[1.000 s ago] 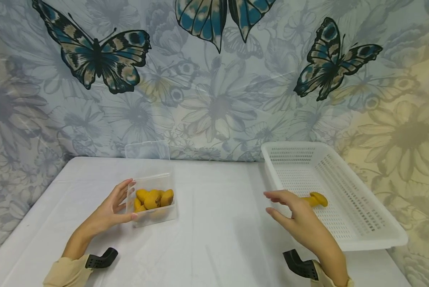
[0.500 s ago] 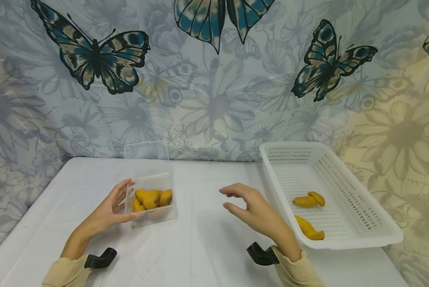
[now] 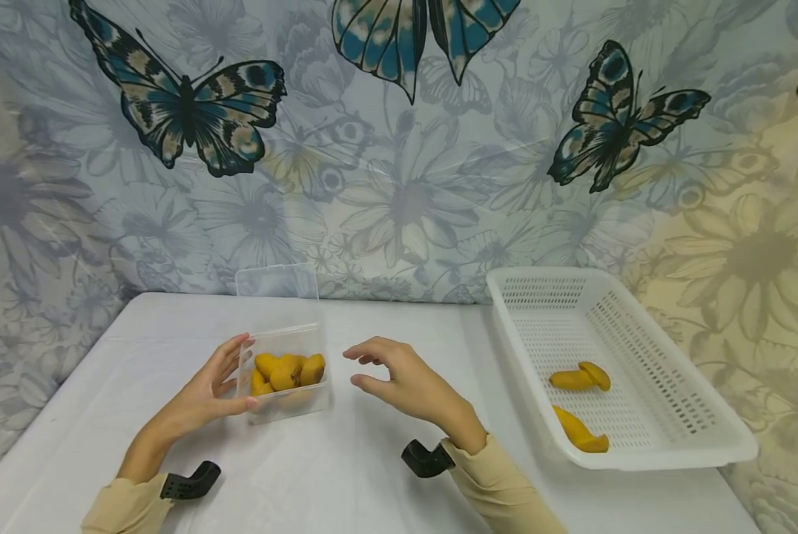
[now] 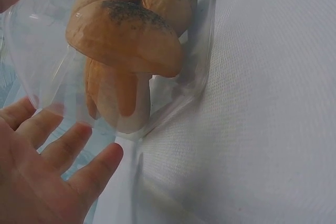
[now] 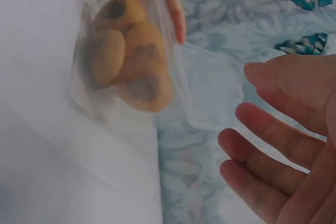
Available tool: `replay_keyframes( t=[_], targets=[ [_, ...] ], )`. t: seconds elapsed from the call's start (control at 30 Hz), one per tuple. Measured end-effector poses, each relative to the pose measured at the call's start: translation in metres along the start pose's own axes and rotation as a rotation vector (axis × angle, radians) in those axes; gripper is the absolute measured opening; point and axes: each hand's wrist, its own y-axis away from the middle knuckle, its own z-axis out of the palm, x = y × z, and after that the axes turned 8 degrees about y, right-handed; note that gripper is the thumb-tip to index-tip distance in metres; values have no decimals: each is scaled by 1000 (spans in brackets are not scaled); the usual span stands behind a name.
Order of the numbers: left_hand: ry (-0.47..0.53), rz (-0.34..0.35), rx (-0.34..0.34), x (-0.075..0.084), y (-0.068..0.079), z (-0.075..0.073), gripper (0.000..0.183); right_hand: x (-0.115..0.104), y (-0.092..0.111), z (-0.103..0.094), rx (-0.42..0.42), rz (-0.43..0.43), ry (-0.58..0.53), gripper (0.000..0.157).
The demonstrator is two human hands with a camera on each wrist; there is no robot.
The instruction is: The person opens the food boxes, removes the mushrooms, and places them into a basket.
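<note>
A clear plastic box [image 3: 291, 406] stands on the left side of the table, holding several yellow-brown mushrooms [image 3: 284, 373]. My left hand [image 3: 202, 389] holds the box at its left side, thumb at the front corner and fingers toward the back. In the left wrist view, a mushroom [image 4: 123, 38] with a dark-speckled cap presses near the clear wall beside the fingers. My right hand [image 3: 406, 378] hovers just right of the box, fingers loosely bent and nothing between them. From the right wrist view, its fingers are spread apart from the box.
A white perforated basket [image 3: 526, 393] stands at the right with two mushrooms inside, one farther back [image 3: 578, 378] and one near the front wall [image 3: 578, 430]. The box's clear lid [image 3: 277, 282] stands raised at the back. A butterfly-print cloth [image 3: 399, 193] hangs behind the table.
My right hand has moved left from beside the basket to near the box, uncovering both mushrooms in the basket. My left hand and the box have stayed in place.
</note>
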Motion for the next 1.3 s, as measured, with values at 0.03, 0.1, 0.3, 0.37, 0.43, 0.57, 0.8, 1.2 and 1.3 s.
replay_keyframes(
  t=[0.03,0.1,0.3,0.37,0.43,0.57,0.8,1.2,1.3],
  targets=[
    [2,1,-2,0,0,0,97,0,-3,2,0,-1,-5,32],
    [5,2,-4,0,-1,0,97,2,-10,7,5,-13,-4,31],
    [10,6,-5,-1,-1,0,97,2,-31,24,15,-53,-38,33],
    [13,7,-6,-2,0,0,98,0,-37,30,7,-58,-48,33],
    [15,9,-8,-2,0,0,98,-2,-41,34,0,-61,-52,34],
    [13,4,-6,-2,0,-1,98,-7,-48,40,-1,-64,-9,34],
    [8,-5,-3,-2,0,-1,97,-14,-59,47,-14,-84,62,38],
    [1,-1,-7,-3,1,-2,97,-23,-79,58,-127,-79,93,44],
    [-4,4,-9,-4,0,-3,97,-24,-83,60,-144,-89,129,44]
  ],
)
